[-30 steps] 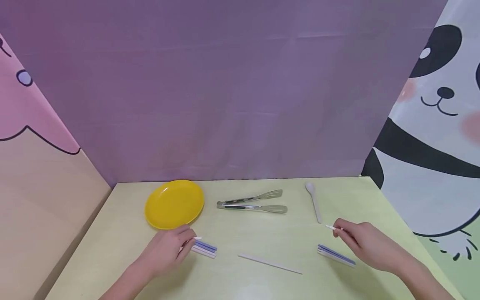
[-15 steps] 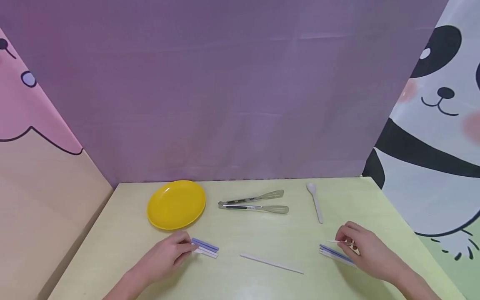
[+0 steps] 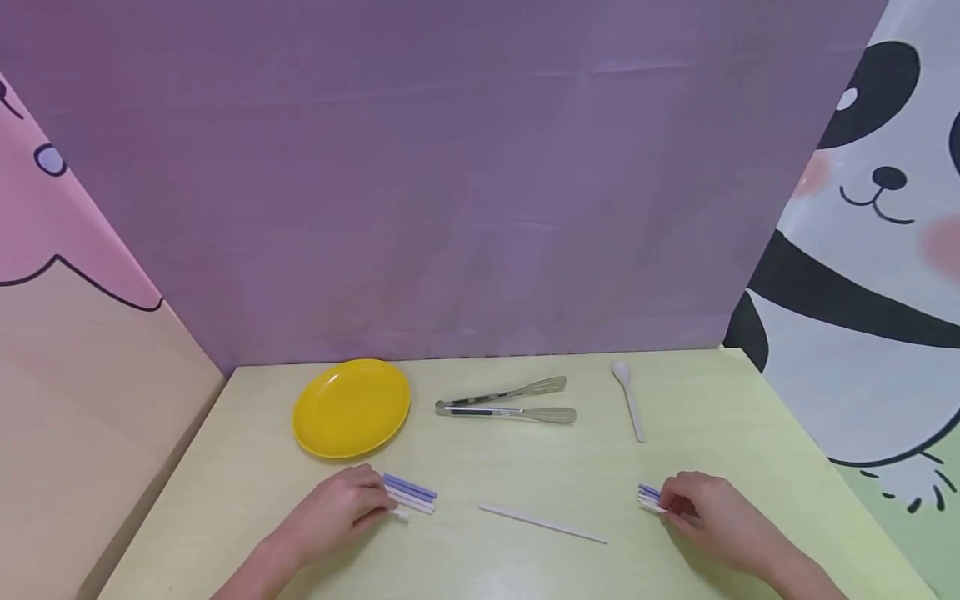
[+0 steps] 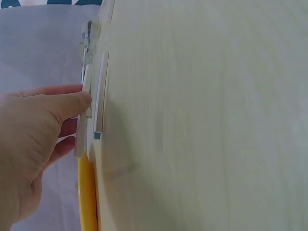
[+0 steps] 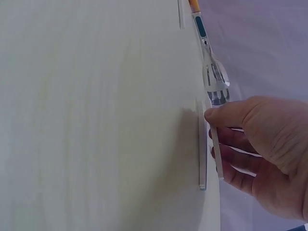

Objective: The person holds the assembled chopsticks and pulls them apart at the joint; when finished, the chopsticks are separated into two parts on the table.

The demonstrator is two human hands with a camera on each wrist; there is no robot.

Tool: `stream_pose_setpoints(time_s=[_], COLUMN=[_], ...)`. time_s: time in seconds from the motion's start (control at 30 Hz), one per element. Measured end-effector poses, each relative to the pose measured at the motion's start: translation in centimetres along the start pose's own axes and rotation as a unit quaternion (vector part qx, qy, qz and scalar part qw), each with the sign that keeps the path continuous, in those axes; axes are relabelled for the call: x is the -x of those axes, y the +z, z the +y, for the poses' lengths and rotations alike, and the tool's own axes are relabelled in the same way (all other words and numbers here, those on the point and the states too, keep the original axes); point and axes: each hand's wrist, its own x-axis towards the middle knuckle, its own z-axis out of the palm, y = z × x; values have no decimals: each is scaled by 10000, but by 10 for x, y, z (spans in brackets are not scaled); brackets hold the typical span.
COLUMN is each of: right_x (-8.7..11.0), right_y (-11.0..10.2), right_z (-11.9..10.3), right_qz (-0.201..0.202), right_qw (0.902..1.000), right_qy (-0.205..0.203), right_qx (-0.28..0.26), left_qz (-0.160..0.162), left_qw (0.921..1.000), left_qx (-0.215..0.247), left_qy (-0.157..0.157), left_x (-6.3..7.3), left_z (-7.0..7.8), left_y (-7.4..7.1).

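Observation:
My left hand pinches a slim white stick between thumb and fingers; its pale end shows past the fingertips in the head view. Right beside it, blue sticks and white sticks lie side by side on the table. Over at the right, my right hand pinches another white stick, held close along a second small row of blue and white sticks. That row is mostly covered by the hand in the head view.
A single pale chopstick lies slanted between the hands. Farther back are a yellow plate, metal tongs spread in a V, and a pale spoon. A purple curtain backs the table.
The left hand has lowered its white stick to the near side of its row. The right hand has come down and toward the near side, bringing its stick beside the right row.

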Motion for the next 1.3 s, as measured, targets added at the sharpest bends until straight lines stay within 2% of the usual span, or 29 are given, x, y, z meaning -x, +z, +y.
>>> stream_pose_setpoints(time_s=[0.13, 0.43, 0.63, 0.87, 1.0, 1.1, 1.17, 1.3], right_x=[0, 0, 0, -4, -8, -13, -18, -31], right_y=[1, 4, 3, 3, 5, 6, 6, 7], right_z=[-3, -3, -2, -5, -8, -13, -17, -30], right_qz=[-144, -206, -320, -149, 199, 410, 405, 302], right_qw=[9997, 9992, 9990, 9995, 9985, 9963, 9959, 9960], right_qy=[102, 108, 204, -60, -472, -735, -807, -838], right_qx=[138, 324, 251, 260, 200, 183, 97, -93], left_qz=[-21, -8, -181, -401, -486, -459, -421, -266], left_qw=[10000, 9995, 9997, 9987, 9973, 9970, 9968, 9970], left_qx=[-34, -102, -88, 99, 142, 217, 347, 616], left_qy=[2, 288, 169, -312, -540, -579, -580, -384], left_x=[-6, -15, -14, -17, -20, -21, -24, -39], left_z=[0, 3, 4, 7, 8, 10, 13, 26], left_y=[1, 5, 10, 13, 14, 14, 13, 10])
